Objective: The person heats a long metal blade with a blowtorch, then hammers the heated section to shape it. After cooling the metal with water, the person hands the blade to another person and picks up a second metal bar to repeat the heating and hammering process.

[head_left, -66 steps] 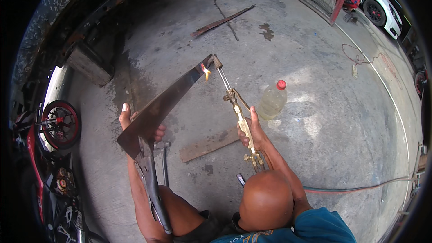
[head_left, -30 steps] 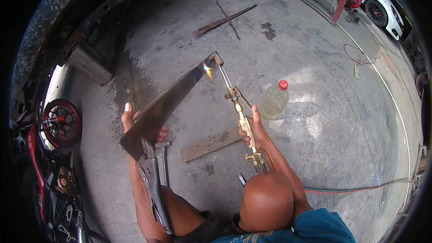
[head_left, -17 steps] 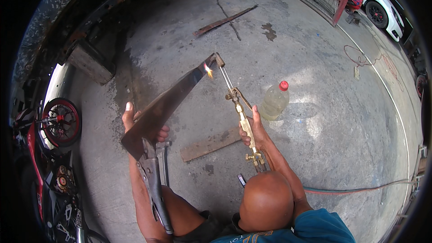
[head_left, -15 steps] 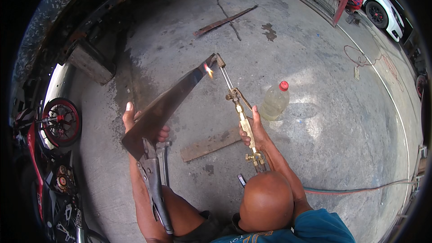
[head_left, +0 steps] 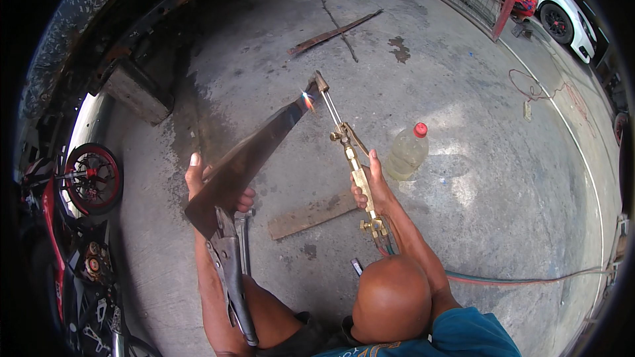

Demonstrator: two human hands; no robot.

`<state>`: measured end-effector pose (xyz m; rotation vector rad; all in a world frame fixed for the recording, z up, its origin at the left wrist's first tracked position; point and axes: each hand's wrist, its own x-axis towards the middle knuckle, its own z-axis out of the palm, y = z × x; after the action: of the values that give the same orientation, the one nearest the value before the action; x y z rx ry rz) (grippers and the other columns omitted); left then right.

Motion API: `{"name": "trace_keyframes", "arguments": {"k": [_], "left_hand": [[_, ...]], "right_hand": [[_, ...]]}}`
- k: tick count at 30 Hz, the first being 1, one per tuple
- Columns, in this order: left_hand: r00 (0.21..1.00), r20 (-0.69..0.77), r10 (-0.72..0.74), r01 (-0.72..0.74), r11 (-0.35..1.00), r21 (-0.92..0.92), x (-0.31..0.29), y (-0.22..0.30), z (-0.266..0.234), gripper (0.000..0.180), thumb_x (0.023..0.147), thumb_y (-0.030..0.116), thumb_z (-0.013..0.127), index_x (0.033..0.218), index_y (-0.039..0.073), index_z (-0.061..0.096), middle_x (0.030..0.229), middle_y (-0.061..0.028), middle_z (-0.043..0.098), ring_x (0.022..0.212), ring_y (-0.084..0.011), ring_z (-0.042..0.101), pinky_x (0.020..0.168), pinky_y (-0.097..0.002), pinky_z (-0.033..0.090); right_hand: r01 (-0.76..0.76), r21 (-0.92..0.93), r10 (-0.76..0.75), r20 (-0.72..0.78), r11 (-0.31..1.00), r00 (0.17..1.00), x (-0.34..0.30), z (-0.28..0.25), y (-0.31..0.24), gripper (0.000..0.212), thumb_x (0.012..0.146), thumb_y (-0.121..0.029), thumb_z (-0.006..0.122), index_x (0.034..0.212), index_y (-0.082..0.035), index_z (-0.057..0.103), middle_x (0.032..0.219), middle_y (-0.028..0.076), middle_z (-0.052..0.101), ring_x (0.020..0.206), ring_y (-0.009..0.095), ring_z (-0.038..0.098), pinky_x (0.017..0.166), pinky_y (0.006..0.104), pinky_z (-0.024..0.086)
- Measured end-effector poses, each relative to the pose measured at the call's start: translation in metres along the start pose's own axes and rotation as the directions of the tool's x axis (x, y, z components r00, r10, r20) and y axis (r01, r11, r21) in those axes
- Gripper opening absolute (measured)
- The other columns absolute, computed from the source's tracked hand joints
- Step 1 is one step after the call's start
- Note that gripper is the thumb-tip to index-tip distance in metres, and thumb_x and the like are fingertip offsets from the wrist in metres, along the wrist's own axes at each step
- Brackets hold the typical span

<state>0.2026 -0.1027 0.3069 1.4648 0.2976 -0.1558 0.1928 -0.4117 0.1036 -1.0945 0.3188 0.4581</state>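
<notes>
My left hand (head_left: 213, 184) holds a long dark metal plate (head_left: 254, 152) from below, thumb up on its left edge. Locking pliers (head_left: 228, 261) are clamped on the plate's near end and run back along my forearm. My right hand (head_left: 372, 188) is closed round the body of a brass cutting torch (head_left: 347, 152). The torch's tip sits at the plate's far corner, where a small bright flame (head_left: 307, 100) burns against the metal. Both hands are held above the concrete floor.
A plastic bottle with a red cap (head_left: 407, 152) stands right of the torch. A flat rusty bar (head_left: 311, 215) lies under my hands, a long rusty strip (head_left: 334, 32) farther off. Hoses (head_left: 516, 281) trail right. A motorcycle wheel (head_left: 92, 178) is at the left, a white car (head_left: 562, 6) far right.
Hardly anything differs. The plate's far end and the torch tip have crept slightly up and away; the flame stays on the same corner. Both grips are unchanged.
</notes>
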Motion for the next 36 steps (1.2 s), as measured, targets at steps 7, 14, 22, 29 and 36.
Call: {"name": "trace_keyframes", "arguments": {"k": [7, 14, 22, 29, 36], "left_hand": [[0.999, -0.033, 0.028, -0.027, 0.999, 0.024, 0.000, -0.004, 0.000, 0.102, 0.090, 0.084, 0.036, 0.111, -0.011, 0.064, 0.064, -0.0209, 0.064, 0.047, -0.0240, 0.063, 0.045, -0.0314, 0.054], [0.999, -0.032, 0.020, -0.020, 1.000, 0.010, -0.002, -0.002, 0.004, 0.102, 0.090, 0.085, 0.036, 0.112, -0.011, 0.063, 0.065, -0.0207, 0.065, 0.048, -0.0237, 0.063, 0.045, -0.0309, 0.054], [1.000, -0.027, 0.007, -0.007, 1.000, 0.018, -0.001, 0.001, 0.003, 0.100, 0.091, 0.083, 0.035, 0.112, -0.010, 0.063, 0.065, -0.0195, 0.065, 0.048, -0.0229, 0.062, 0.045, -0.0306, 0.053], [1.000, -0.019, -0.008, 0.009, 1.000, 0.025, -0.001, 0.005, 0.002, 0.099, 0.091, 0.083, 0.033, 0.110, -0.009, 0.064, 0.065, -0.0192, 0.064, 0.048, -0.0225, 0.062, 0.045, -0.0308, 0.053], [0.999, -0.038, 0.015, -0.014, 1.000, 0.025, 0.000, 0.002, 0.002, 0.100, 0.091, 0.084, 0.034, 0.110, -0.010, 0.065, 0.065, -0.0193, 0.064, 0.048, -0.0225, 0.062, 0.046, -0.0302, 0.053]], "right_hand": [[0.017, 0.004, -0.017, 0.004, 1.000, 1.000, 0.000, 0.002, 0.000, 0.094, 0.080, -0.100, 0.019, 0.090, -0.012, 0.048, 0.059, -0.004, 0.042, 0.045, 0.008, 0.038, 0.042, 0.0266, 0.035], [0.011, -0.001, -0.011, 0.000, 1.000, 1.000, 0.000, 0.000, 0.002, 0.094, 0.079, -0.101, 0.017, 0.090, -0.012, 0.047, 0.060, -0.004, 0.042, 0.045, 0.008, 0.039, 0.043, 0.0268, 0.036], [0.008, 0.031, -0.008, 0.009, 0.999, 1.000, -0.005, 0.003, 0.001, 0.092, 0.084, -0.097, 0.015, 0.089, -0.011, 0.050, 0.057, -0.003, 0.044, 0.041, 0.008, 0.038, 0.039, 0.0256, 0.034], [0.008, 0.058, -0.010, 0.026, 0.998, 1.000, -0.008, 0.004, 0.001, 0.092, 0.083, -0.098, 0.016, 0.089, -0.012, 0.049, 0.058, -0.003, 0.043, 0.041, 0.008, 0.038, 0.039, 0.0255, 0.033], [0.003, 0.061, -0.004, 0.017, 0.998, 1.000, -0.010, 0.004, 0.001, 0.094, 0.081, -0.099, 0.018, 0.090, -0.012, 0.050, 0.057, -0.003, 0.042, 0.040, 0.008, 0.038, 0.037, 0.0248, 0.034]]}}
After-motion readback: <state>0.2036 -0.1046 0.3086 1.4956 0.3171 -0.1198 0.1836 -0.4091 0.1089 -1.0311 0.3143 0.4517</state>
